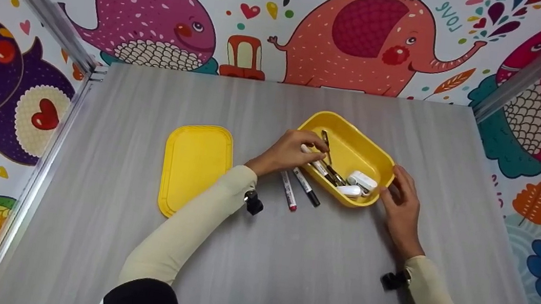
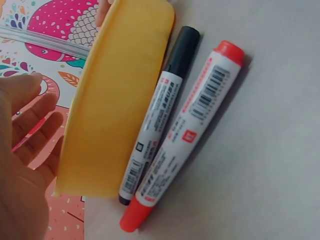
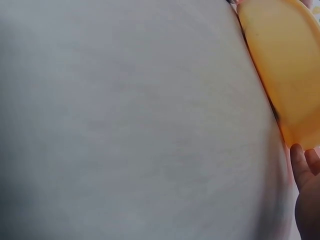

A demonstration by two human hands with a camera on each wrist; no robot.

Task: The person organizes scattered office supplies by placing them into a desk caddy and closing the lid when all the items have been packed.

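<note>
Right grip [image 1: 401, 212] on one yellow box [image 1: 353, 147], two markers [image 1: 289, 190] alongside

We see a smooth plastic box [image 1: 353, 149], a plastic lid [image 1: 198, 166], smooth plastic markers [image 2: 185, 135], a matt wood-look table [image 1: 302, 269], cloth sleeves [image 1: 195, 215] and shiny metal posts [image 1: 38, 2].

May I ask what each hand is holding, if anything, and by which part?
Right hand: the yellow box, by its right end. Left hand: it cannot be told.
</note>
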